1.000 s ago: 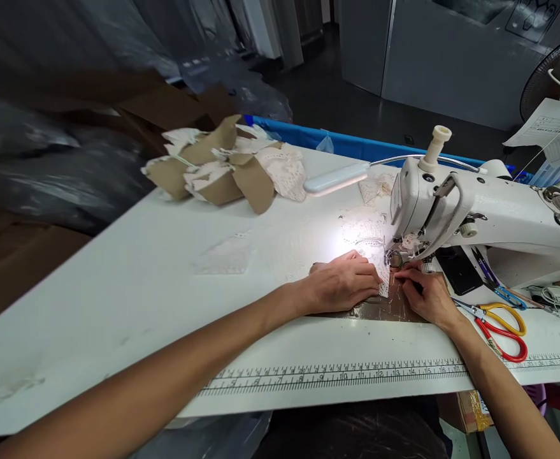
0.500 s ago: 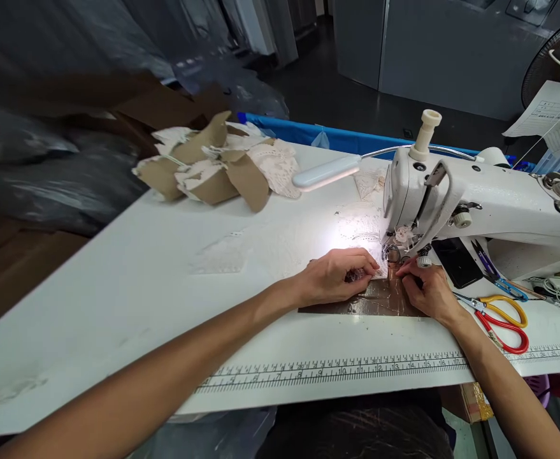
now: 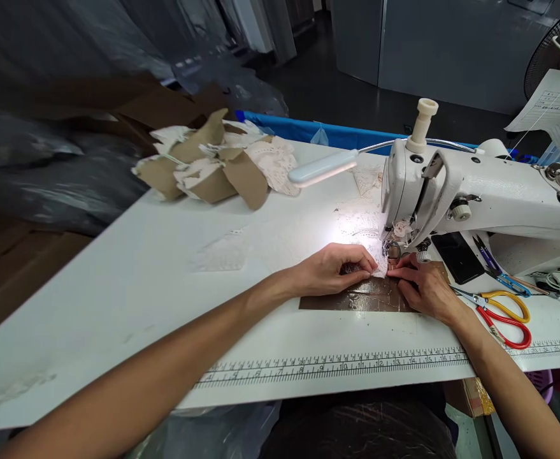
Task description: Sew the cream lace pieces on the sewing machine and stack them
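Note:
My left hand (image 3: 339, 269) pinches a small piece of white lace fabric (image 3: 380, 264) between thumb and fingers, just in front of the presser foot (image 3: 387, 248). From the other side my right hand (image 3: 423, 288) reaches in, its fingertips closed at the right edge of the same lace. The lace's far end runs under the needle area of the white sewing machine (image 3: 494, 191). Beneath both hands lies a shiny brown sheet (image 3: 356, 301) on the white table (image 3: 141, 299). A lamp (image 3: 322, 169) lights the spot.
Bundled lace and brown card pieces (image 3: 246, 178) lie at the back left. Red-and-yellow-handled scissors (image 3: 504, 312), a black phone (image 3: 459, 258) and blue snips (image 3: 497, 268) rest at right. A printed ruler (image 3: 341, 368) follows the front edge. Loose lace (image 3: 225, 252) lies left.
My right hand's fingertips have moved left, from over the brown sheet to the lace's edge. My left hand keeps its pinch on the lace. The view has shifted slightly.

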`<state>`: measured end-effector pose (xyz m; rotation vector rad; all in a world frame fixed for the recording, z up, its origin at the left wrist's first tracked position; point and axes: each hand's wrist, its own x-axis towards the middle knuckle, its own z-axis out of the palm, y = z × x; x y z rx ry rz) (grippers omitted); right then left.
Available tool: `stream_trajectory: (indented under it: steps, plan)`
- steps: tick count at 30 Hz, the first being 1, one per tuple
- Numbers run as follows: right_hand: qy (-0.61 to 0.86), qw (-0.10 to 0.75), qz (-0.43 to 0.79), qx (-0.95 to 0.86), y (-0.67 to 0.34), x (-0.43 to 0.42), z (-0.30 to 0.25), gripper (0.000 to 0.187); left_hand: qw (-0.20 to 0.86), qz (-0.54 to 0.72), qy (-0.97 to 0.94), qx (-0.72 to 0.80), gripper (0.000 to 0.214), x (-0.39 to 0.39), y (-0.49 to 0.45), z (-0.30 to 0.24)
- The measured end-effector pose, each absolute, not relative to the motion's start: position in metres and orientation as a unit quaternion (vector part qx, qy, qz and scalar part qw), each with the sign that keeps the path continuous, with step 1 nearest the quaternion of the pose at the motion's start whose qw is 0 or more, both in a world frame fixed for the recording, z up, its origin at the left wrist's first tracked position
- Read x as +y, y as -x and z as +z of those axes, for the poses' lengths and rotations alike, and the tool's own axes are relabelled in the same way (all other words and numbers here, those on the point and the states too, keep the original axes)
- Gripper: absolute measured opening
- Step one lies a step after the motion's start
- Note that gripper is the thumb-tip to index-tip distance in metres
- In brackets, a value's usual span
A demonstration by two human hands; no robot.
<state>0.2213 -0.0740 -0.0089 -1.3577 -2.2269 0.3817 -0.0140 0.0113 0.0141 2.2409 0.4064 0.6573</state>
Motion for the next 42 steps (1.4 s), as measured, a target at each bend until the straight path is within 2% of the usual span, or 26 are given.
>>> stream_trajectory:
  steps: [7,12,18,21,23,26,28,32,37,42]
  plan:
    - [0.482,0.231,0.134,-0.835,-0.22,-0.075,-0.005,0.03,0.305,0.247,-0.906,0.159,0.013,0.011,0.014,0.002]
    - [0.486,0.26,0.137,-0.823,-0.22,-0.073,-0.004,0.029,0.25,0.243,-0.92,0.176,0.017,0.009,0.012,-0.005]
    - [0.518,0.303,0.173,-0.781,-0.221,-0.07,-0.001,0.026,0.269,0.262,-0.906,0.198,0.021,0.005,0.008,-0.004]
    - [0.513,0.313,0.164,-0.782,-0.219,-0.071,-0.001,0.028,0.265,0.314,-0.887,0.209,0.019,0.003,0.006,0.0]
    - [0.5,0.294,0.138,-0.803,-0.217,-0.072,-0.001,0.032,0.242,0.368,-0.873,0.211,0.019,0.002,0.004,0.003]
    - [0.483,0.222,0.094,-0.842,-0.212,-0.074,-0.001,0.035,0.21,0.403,-0.865,0.21,0.019,0.001,0.001,0.003]
    - [0.472,0.195,0.083,-0.856,-0.211,-0.076,0.0,0.034,0.202,0.387,-0.874,0.213,0.021,0.002,0.0,0.001]
    - [0.451,0.201,0.106,-0.863,-0.211,-0.078,0.004,0.035,0.2,0.327,-0.907,0.172,0.023,0.005,0.003,-0.002]
    - [0.444,0.195,0.145,-0.863,-0.212,-0.08,0.01,0.035,0.116,0.245,-0.96,0.072,0.023,0.01,0.008,0.003]
    - [0.446,0.193,0.153,-0.86,-0.213,-0.081,0.01,0.031,0.067,0.227,-0.97,0.058,0.026,0.007,0.009,0.005]
